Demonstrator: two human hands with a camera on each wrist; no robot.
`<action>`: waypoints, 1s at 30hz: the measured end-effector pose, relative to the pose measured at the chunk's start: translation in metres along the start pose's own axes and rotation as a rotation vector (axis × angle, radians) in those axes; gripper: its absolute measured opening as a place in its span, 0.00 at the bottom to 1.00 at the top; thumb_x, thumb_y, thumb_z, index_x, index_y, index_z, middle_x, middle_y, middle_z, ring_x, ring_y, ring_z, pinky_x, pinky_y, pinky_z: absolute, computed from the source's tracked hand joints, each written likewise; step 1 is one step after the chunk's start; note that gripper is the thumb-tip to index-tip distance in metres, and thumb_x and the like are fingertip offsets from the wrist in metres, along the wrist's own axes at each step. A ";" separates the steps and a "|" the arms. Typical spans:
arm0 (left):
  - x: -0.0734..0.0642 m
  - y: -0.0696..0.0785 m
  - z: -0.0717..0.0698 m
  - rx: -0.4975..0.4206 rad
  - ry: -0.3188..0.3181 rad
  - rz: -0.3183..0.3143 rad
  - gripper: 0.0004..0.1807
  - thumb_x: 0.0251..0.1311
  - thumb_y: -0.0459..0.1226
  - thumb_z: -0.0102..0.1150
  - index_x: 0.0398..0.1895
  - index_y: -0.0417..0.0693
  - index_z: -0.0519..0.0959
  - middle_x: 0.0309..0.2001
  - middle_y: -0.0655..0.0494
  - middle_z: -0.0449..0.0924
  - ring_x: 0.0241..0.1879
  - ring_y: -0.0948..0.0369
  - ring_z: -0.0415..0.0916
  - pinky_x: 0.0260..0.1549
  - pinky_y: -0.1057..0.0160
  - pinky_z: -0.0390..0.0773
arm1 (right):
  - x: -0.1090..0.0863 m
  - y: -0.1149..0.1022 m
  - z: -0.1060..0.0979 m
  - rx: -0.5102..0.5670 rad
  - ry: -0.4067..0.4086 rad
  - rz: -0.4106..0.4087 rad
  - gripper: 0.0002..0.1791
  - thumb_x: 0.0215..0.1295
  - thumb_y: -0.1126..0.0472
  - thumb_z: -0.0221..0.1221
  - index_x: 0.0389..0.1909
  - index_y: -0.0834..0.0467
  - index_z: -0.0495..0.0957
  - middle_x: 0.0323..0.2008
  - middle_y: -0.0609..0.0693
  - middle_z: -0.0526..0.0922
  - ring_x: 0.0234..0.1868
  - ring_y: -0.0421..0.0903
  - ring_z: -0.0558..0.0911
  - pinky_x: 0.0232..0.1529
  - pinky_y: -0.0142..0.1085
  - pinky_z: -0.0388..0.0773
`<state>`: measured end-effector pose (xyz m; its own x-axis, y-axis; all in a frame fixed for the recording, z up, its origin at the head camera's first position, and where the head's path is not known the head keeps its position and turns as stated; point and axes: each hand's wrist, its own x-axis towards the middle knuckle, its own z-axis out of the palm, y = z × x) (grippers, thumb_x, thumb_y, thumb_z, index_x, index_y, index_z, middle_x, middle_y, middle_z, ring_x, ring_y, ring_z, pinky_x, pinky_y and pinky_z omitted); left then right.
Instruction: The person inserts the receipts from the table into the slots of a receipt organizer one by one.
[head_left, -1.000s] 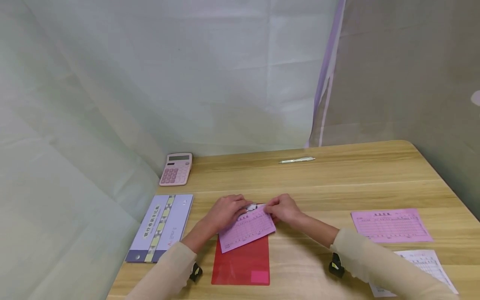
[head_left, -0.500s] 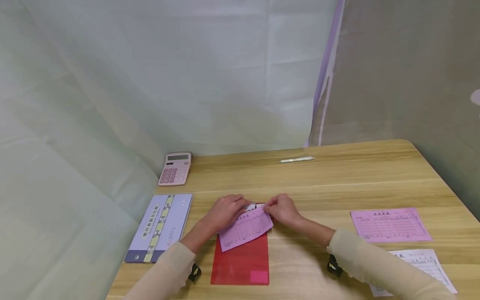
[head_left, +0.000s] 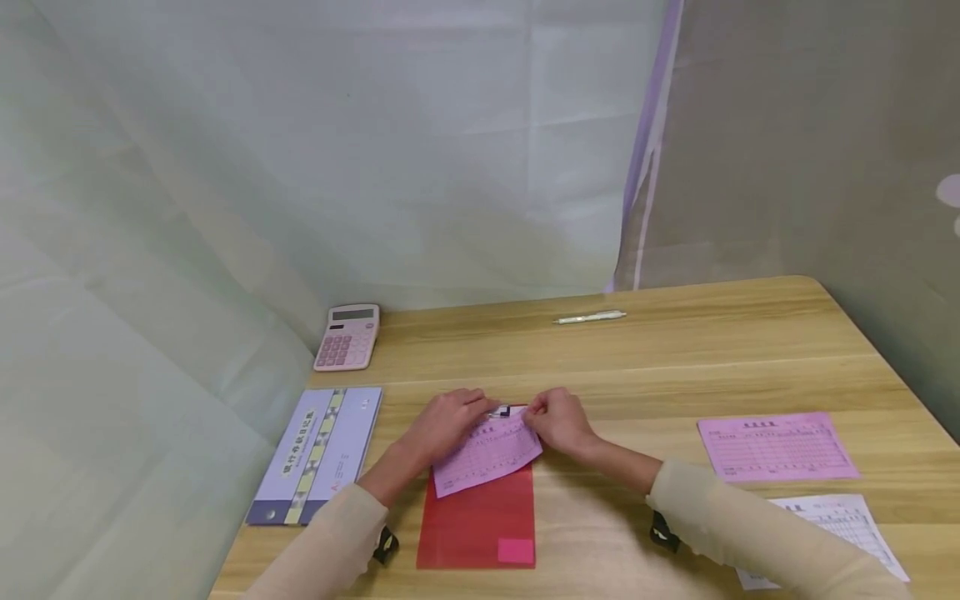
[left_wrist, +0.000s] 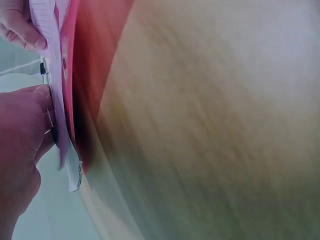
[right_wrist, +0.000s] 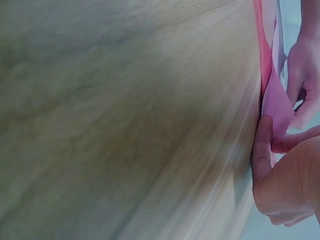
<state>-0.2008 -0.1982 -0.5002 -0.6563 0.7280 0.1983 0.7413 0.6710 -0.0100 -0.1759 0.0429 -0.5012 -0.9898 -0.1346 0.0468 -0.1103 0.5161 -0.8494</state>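
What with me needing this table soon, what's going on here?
A person's right hand pinches a corner of a pink slip, slanted over the top part of a red clipboard. Their left hand holds the clip there. Another pink slip and a white slip lie off to the right.

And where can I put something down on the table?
Bare wood lies between the calculator and the pen, and between the right hand and the flat pink slip. Crowded: top of the red folder, around the left hand.
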 end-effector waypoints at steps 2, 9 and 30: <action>0.000 0.000 0.000 -0.009 -0.008 -0.013 0.18 0.75 0.34 0.62 0.64 0.54 0.85 0.50 0.58 0.86 0.51 0.58 0.85 0.52 0.58 0.85 | 0.000 0.000 0.001 -0.013 0.011 -0.001 0.04 0.60 0.68 0.70 0.27 0.63 0.87 0.19 0.44 0.80 0.21 0.38 0.74 0.23 0.30 0.71; -0.001 0.000 0.001 -0.027 0.000 -0.024 0.18 0.78 0.35 0.59 0.65 0.57 0.85 0.50 0.58 0.86 0.52 0.58 0.85 0.52 0.58 0.85 | 0.001 0.000 0.005 -0.038 0.055 0.009 0.05 0.60 0.67 0.70 0.26 0.60 0.87 0.19 0.45 0.81 0.22 0.39 0.76 0.24 0.33 0.74; 0.000 0.001 0.003 -0.041 0.044 -0.010 0.14 0.75 0.39 0.64 0.60 0.54 0.87 0.46 0.59 0.86 0.49 0.60 0.85 0.51 0.58 0.85 | 0.009 -0.006 -0.007 0.205 -0.206 0.171 0.06 0.71 0.70 0.65 0.33 0.68 0.85 0.17 0.55 0.83 0.12 0.42 0.80 0.17 0.36 0.82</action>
<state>-0.2003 -0.1973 -0.5034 -0.6573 0.7140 0.2411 0.7407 0.6710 0.0322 -0.1846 0.0440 -0.4919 -0.9511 -0.2395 -0.1950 0.0970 0.3677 -0.9249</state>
